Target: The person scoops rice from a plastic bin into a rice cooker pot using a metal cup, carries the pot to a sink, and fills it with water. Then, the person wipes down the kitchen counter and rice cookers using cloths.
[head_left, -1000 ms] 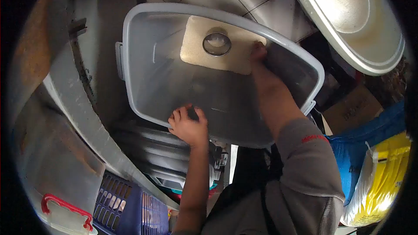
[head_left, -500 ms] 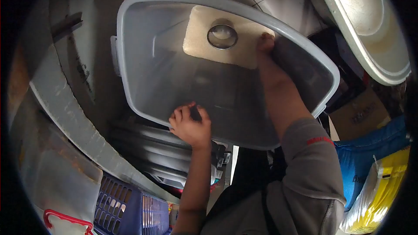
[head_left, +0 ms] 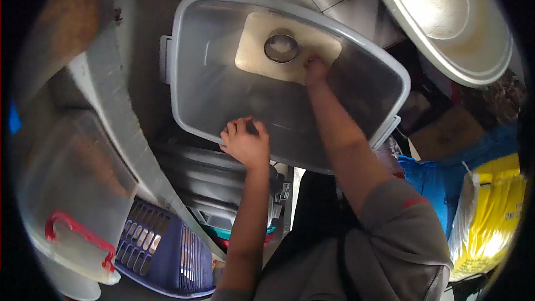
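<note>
A large grey plastic storage bin (head_left: 365, 50) stands tilted before me. A pale bed of grain, like rice (head_left: 259, 33), lies in its bottom. In the grain sits a round cup or bowl with a shiny rim (head_left: 281, 48). My right hand (head_left: 316, 71) reaches down into the bin and touches the grain just right of the cup; its fingers are bunched, blurred and partly hidden. My left hand (head_left: 245, 142) is at the bin's near rim, fingers curled over the edge, thumb apart from them.
A big pale oval lid or basin (head_left: 479, 50) leans at the upper right. Yellow (head_left: 493, 206) and blue (head_left: 426, 184) sacks stand at the right. At the lower left are a purple basket (head_left: 161, 245) and a clear box with a red handle (head_left: 78, 226). Dark grey bins (head_left: 217, 178) lie below the rim.
My right hand has moved left across the grain, from its right corner toward the cup. The view has shifted a little; my left hand stays at the near rim.
</note>
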Demonstrator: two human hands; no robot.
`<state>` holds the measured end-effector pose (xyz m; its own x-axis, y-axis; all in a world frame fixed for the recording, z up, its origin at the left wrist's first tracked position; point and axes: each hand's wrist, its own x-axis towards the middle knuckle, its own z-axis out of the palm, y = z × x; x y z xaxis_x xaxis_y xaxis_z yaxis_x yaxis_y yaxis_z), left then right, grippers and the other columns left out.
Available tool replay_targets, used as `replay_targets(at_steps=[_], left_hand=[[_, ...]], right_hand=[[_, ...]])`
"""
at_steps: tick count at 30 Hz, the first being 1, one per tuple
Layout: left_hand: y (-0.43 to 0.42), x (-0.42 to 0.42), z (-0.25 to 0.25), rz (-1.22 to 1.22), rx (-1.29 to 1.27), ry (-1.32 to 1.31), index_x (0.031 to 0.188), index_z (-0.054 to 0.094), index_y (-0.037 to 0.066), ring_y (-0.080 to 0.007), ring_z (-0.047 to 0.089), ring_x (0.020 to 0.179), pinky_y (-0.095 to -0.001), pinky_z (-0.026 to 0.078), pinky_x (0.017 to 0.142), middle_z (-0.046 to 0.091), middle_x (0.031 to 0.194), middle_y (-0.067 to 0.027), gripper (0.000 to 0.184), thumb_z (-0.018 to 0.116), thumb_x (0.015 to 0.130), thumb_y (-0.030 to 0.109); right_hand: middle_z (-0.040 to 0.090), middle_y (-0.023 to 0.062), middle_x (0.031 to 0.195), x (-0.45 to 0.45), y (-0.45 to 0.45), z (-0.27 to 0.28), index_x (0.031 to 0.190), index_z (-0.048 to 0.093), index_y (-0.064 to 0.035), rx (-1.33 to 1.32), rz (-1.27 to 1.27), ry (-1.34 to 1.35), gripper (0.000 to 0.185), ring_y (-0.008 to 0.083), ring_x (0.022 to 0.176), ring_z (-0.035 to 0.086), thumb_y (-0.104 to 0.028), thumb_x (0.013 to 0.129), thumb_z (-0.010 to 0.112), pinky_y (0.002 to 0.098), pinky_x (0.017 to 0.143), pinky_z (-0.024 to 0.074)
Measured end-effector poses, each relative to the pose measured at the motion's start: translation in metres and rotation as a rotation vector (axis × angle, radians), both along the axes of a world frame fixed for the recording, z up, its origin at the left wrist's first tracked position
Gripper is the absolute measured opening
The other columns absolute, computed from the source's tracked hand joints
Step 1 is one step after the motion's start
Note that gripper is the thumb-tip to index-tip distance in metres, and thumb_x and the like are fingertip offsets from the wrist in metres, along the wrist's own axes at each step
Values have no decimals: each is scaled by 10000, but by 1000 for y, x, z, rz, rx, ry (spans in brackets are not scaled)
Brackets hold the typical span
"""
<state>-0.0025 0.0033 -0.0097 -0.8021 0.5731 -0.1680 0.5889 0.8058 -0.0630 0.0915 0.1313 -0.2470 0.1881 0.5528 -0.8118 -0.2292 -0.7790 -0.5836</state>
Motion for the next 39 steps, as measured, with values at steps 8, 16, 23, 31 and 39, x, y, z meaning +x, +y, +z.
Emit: replay_targets(at_steps=[8,16,23,31,39], left_hand=[[3,1,7,50,-30,-9,805,639,171,-235,493,943,-499,351,805,561,891,-11,170,583,675,265],[2,0,3,73,21,-11,771,630,164,-231,496,935,-537,340,828,563,896,-10,144,591,668,257],[0,0,1,72,-15,-33,773,629,168,-228,498,926,-519,348,814,563,898,-9,144,592,672,263],[2,-3,-3,25,5,-22,764,621,175,-250,499,910,-457,363,733,568,877,2,107,592,694,251],[2,-3,-8,12,34,-30,780,615,179,-253,499,906,-434,357,738,570,867,13,96,599,696,222]], right_hand=[[586,34,786,-26,77,267,858,608,-24,335,348,671,121,114,635,530,-137,843,566,252,555,433],[616,50,745,-15,153,243,809,613,-14,920,670,-511,63,84,585,516,-69,787,592,240,565,437],[636,170,790,-45,54,176,902,655,-62,479,1142,-473,284,245,719,629,-290,732,653,364,672,481],[582,149,1028,-57,16,-79,998,576,-32,671,1464,-517,622,323,1030,505,-478,587,713,383,932,377],[446,124,1199,-96,37,-50,1217,414,-206,897,1368,-510,684,299,1172,375,-301,612,717,508,934,345]])
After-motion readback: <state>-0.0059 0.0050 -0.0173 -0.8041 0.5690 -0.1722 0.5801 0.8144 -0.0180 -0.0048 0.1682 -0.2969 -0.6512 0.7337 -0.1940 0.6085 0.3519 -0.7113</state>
